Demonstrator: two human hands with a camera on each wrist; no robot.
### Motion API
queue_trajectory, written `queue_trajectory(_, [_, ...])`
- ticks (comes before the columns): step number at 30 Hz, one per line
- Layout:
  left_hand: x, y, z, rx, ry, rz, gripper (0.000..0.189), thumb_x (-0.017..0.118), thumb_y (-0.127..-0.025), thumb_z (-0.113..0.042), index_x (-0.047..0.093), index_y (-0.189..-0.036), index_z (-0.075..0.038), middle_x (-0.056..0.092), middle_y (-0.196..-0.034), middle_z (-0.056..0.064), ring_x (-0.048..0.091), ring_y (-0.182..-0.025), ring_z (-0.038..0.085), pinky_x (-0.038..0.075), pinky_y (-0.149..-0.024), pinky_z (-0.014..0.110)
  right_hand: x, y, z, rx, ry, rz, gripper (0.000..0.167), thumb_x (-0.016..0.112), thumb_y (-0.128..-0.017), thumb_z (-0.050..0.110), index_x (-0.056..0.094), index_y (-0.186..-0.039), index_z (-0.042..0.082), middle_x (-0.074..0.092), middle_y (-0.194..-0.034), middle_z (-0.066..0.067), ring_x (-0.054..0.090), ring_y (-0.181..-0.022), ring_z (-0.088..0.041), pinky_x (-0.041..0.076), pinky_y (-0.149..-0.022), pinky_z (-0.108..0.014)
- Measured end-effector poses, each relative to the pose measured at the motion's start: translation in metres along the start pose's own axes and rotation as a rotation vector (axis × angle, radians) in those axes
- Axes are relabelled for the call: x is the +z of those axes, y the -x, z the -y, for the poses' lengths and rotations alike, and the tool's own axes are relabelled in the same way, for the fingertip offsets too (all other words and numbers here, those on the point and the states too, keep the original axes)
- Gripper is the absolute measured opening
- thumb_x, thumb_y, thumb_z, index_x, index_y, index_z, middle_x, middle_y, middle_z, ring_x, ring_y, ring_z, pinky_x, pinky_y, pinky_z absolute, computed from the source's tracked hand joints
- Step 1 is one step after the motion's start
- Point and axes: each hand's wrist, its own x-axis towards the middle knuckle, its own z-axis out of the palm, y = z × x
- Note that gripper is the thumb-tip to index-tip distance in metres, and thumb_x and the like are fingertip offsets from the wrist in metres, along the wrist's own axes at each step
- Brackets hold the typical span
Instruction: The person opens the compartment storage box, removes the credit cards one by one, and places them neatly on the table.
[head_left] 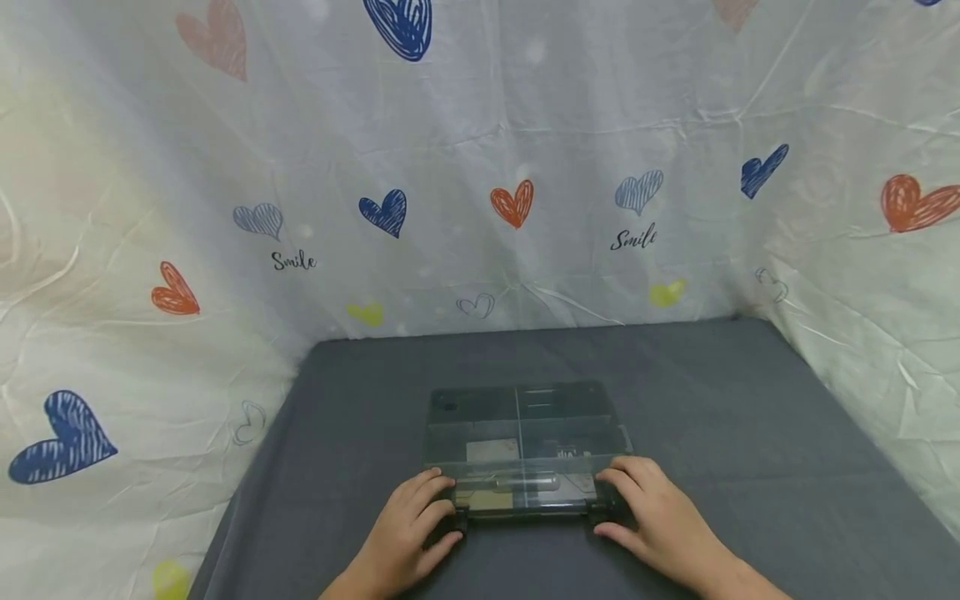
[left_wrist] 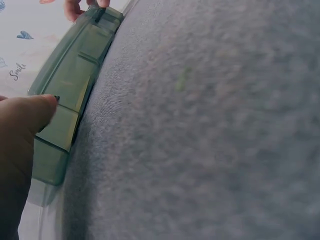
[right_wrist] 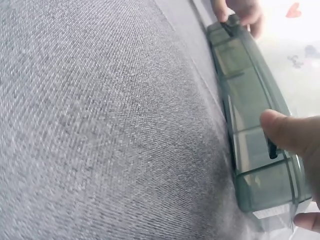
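Observation:
A translucent dark green compartment box [head_left: 562, 429] lies flat with its lid down, near the front of the cloth-covered table. Dividers show through the lid, along with a pale flat piece [head_left: 492, 451] and a beige one [head_left: 489, 500]. At the box's front left corner my left hand [head_left: 408, 529] grips it, thumb in front and fingers over the lid's edge. My right hand [head_left: 660, 517] holds the front right corner likewise. In the right wrist view, the right thumb [right_wrist: 282, 131] presses by a dark latch [right_wrist: 272, 148] on the front wall.
Dark grey cloth [head_left: 360, 400] covers the table around the box. Behind and on both sides hangs a white curtain [head_left: 450, 250] printed with hearts and the word Smile.

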Motion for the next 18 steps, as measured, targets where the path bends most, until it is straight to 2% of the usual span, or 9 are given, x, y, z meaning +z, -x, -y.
queue_trajectory(4, [0.003, -0.004, 0.002, 0.007, -0.034, 0.003, 0.042, 0.093, -0.073, -0.028, 0.067, -0.102, -0.013, 0.064, -0.125, 0.01, 0.059, -0.116, 0.031, 0.048, -0.09, 0.049, 0.004, -0.003, -0.001, -0.046, 0.028, 0.007, 0.067, 0.096, -0.062, 0.04, 0.066, -0.113, 0.009, 0.059, -0.116, -0.002, 0.057, -0.105, -0.022, 0.052, -0.084, -0.039])
queue_trajectory(8, [0.007, -0.008, 0.006, 0.041, -0.091, -0.006, 0.045, 0.094, -0.069, -0.026, 0.065, -0.101, -0.013, 0.064, -0.119, 0.009, 0.059, -0.107, 0.029, 0.045, -0.084, 0.047, 0.01, -0.008, -0.002, -0.079, 0.059, 0.023, 0.068, 0.099, -0.058, 0.036, 0.064, -0.109, 0.007, 0.058, -0.111, -0.003, 0.058, -0.099, -0.022, 0.054, -0.078, -0.041])
queue_trajectory(13, [0.012, -0.009, 0.009, 0.068, -0.134, -0.022, 0.041, 0.091, -0.071, -0.027, 0.065, -0.1, -0.012, 0.063, -0.115, 0.01, 0.058, -0.1, 0.029, 0.044, -0.081, 0.046, 0.017, -0.012, -0.004, -0.084, 0.092, 0.031, 0.064, 0.1, -0.058, 0.032, 0.065, -0.106, 0.008, 0.058, -0.105, -0.001, 0.057, -0.089, -0.018, 0.054, -0.073, -0.039])
queue_trajectory(18, [0.014, -0.008, 0.01, 0.079, -0.145, -0.035, 0.035, 0.087, -0.078, -0.029, 0.065, -0.099, -0.012, 0.064, -0.115, 0.011, 0.059, -0.101, 0.031, 0.045, -0.082, 0.048, 0.018, -0.009, -0.005, -0.089, 0.092, 0.01, 0.062, 0.099, -0.059, 0.032, 0.065, -0.106, 0.009, 0.057, -0.1, 0.002, 0.053, -0.08, -0.014, 0.051, -0.067, -0.036])
